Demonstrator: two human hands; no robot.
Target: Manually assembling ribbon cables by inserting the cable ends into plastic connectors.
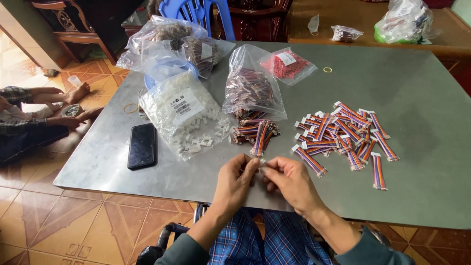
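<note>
A small white connector piece (pixel 260 162) is pinched between the fingertips of the left hand (pixel 235 182) and the right hand (pixel 289 180), just above the near edge of the grey tabletop (pixel 422 88). The fingers of both hands are closed together on it; whether a wire is attached cannot be told, since the piece is mostly hidden. Just beyond the hands a heap of loose multicoloured ribbon cables (pixel 255 131) is seen, and to the right a spread of finished cables with white plugs (pixel 346 135) is laid out. An open clear bag of white plastic housings (pixel 184 115) is found to the left, with a black phone (pixel 142 145) lying flat beside it. Further back, a bag of striped cables (pixel 251 88) and a bag of red parts (pixel 288 65) are placed.
</note>
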